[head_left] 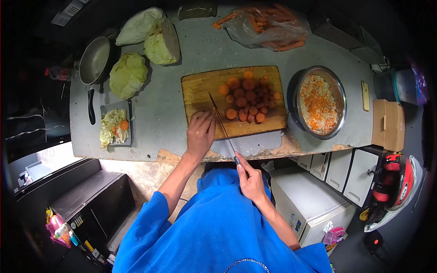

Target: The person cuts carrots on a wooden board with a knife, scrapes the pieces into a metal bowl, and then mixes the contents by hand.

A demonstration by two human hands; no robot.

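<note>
My right hand [250, 180] is wrapped round the handle of a long kitchen knife [221, 119], whose blade points away from me across the wooden cutting board [195, 86]. My left hand [200, 133] rests on the board's left front part, just left of the blade, with its fingers drawn together. Whatever lies under those fingertips is hidden. Right of the blade, a heap of carrot slices [248, 96] covers much of the board.
A steel bowl [342, 109] of chopped carrot and pale bits stands right. Cabbages [129, 75], a frying pan [94, 59] and a tray of scraps [126, 140] are left. Bagged carrots [273, 27] lie at the back; a phone [365, 96] lies far right.
</note>
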